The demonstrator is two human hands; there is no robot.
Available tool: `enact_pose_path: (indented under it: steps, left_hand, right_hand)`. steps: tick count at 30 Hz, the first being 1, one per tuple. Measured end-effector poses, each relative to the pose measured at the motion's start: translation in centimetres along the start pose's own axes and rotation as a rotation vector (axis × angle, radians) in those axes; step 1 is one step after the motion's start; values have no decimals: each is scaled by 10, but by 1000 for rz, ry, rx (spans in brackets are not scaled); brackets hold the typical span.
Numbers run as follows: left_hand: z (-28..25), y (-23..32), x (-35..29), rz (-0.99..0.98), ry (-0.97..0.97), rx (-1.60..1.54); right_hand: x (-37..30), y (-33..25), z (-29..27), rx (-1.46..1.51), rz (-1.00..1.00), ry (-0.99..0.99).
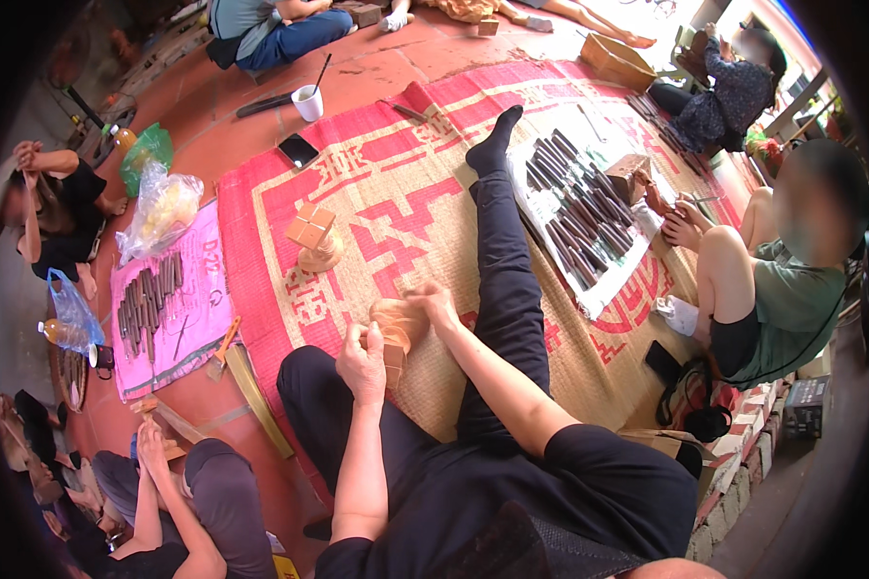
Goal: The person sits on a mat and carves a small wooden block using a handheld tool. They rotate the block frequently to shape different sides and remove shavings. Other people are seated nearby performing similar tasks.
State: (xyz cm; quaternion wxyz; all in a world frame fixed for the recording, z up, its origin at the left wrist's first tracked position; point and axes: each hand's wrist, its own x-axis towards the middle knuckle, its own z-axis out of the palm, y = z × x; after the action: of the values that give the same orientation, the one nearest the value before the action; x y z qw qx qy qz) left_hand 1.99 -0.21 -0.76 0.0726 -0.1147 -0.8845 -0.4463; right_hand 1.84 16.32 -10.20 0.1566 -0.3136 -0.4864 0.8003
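Note:
Above my bent left leg is a light brown wooden piece (393,326), rounded at the top with a squared block at its lower end. My left hand (361,363) is closed against its left side. At its upper right, the fingers of my right hand (434,304) are curled in and touch the rounded part. Whether a small tool sits in those fingers is too small to tell. On the mat ahead to the left stands a similar wooden piece (316,241), with a block on a rounded part.
A red and tan woven mat (377,222) lies under my outstretched leg. On the right, a white sheet (603,299) carries many dark carving tools (589,217) beside a seated co-worker. More tools (150,304) rest on a pink cloth (203,280). A phone (298,150) and white cup (308,103) are farther off.

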Motion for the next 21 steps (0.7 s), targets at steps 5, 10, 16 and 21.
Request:
enact_pose_path:
  steps: [5, 10, 16, 21]
  left_hand:
    - [0, 12, -2, 38, -36, 17]
    - [-2, 7, -4, 3, -31, -41]
    - [0, 8, -4, -16, -53, -9]
    - [1, 14, -3, 16, -53, -15]
  right_hand:
    - [-2, 12, -7, -435, -5, 82]
    - [29, 8, -14, -203, 121, 176]
    - [-3, 7, -2, -452, 43, -81]
    - [27, 22, -9, -458, -9, 174]
